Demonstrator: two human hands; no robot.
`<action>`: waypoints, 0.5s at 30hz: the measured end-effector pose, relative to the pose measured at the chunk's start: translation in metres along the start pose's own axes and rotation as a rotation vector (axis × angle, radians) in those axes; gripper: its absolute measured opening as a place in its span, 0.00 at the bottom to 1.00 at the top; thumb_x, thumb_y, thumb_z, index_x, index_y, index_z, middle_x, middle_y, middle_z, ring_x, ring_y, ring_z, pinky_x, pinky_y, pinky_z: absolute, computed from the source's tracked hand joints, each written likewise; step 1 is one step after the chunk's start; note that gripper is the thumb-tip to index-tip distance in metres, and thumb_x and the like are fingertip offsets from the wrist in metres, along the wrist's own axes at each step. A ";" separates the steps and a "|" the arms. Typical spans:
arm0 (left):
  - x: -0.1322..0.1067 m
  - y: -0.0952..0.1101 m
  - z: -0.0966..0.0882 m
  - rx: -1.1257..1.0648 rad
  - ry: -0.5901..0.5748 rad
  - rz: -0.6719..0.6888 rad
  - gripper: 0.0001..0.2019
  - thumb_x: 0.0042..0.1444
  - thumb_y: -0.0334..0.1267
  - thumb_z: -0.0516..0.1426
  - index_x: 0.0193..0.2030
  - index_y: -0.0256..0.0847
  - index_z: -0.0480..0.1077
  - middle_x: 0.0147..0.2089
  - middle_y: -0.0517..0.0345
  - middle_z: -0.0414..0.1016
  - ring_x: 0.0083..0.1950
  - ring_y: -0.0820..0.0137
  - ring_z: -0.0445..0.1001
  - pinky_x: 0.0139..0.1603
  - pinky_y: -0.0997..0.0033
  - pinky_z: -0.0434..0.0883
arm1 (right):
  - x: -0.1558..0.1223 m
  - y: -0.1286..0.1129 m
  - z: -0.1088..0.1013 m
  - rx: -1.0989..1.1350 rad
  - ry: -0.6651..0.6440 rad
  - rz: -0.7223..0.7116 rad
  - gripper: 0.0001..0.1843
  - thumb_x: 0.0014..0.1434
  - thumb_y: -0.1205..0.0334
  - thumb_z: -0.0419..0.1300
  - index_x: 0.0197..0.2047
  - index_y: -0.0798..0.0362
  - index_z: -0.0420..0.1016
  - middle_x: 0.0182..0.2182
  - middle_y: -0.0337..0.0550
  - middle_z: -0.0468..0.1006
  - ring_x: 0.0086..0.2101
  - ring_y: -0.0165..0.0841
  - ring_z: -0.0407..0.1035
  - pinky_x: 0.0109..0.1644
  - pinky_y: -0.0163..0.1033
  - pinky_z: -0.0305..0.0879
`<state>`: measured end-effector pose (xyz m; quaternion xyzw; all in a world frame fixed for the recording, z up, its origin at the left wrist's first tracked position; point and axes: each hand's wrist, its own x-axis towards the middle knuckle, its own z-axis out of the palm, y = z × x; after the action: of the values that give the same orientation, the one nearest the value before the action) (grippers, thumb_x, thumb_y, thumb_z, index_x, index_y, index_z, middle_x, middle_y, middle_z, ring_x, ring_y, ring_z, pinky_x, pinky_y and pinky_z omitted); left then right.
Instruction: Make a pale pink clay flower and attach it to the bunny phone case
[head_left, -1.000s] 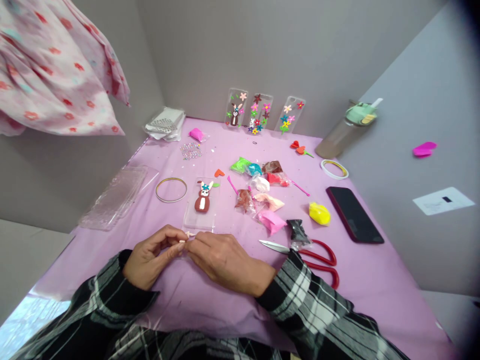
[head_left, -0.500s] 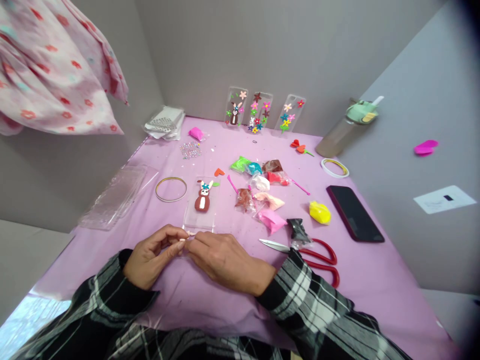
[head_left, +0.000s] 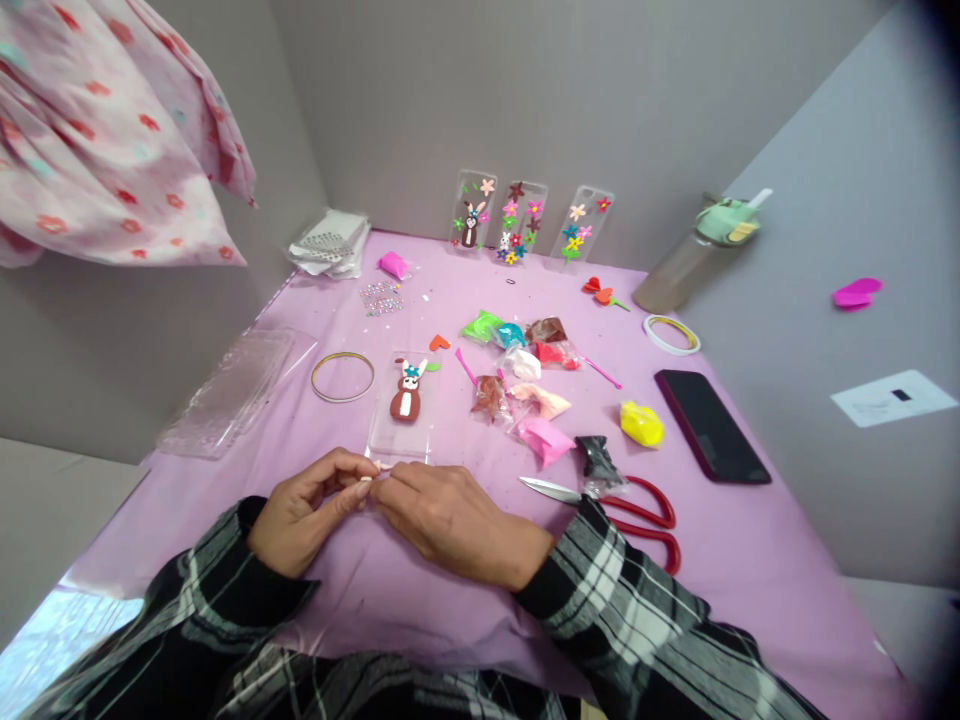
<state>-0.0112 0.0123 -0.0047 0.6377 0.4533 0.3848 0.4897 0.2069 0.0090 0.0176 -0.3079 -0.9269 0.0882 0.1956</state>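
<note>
My left hand (head_left: 319,510) and my right hand (head_left: 454,525) meet at the fingertips, low over the table. Between them shows a small piece of pale clay (head_left: 382,466), pinched and mostly covered by the fingers. Just beyond lies a clear phone case (head_left: 401,440), flat on the cloth, bearing a brown clay rabbit (head_left: 406,402) with white ears and a blue flower on its head. An orange heart (head_left: 439,343) rests past the case's far right corner. To the left of the case is a ring-shaped roll of tape (head_left: 343,377).
Bagged clay in several colours (head_left: 523,362) lies right of centre. Red-handled scissors (head_left: 637,515) sit beside my right sleeve, a phone (head_left: 711,427) farther right. Decorated cases (head_left: 523,222) lean on the back wall near a bottle (head_left: 694,255). Clear cases (head_left: 232,395) lie left.
The view has shifted very slightly. My hands stay joined at the same spot, with the pale clay still between the fingertips.
</note>
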 end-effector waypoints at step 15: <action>0.000 -0.001 -0.002 0.033 -0.024 -0.019 0.06 0.62 0.41 0.62 0.43 0.43 0.77 0.37 0.56 0.81 0.40 0.67 0.79 0.43 0.72 0.77 | 0.000 -0.003 -0.004 0.010 -0.053 -0.013 0.05 0.73 0.70 0.51 0.48 0.56 0.67 0.41 0.43 0.79 0.36 0.33 0.72 0.37 0.37 0.69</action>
<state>-0.0136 0.0132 -0.0052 0.6458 0.4597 0.3651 0.4881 0.2071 0.0073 0.0224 -0.2984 -0.9333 0.0994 0.1732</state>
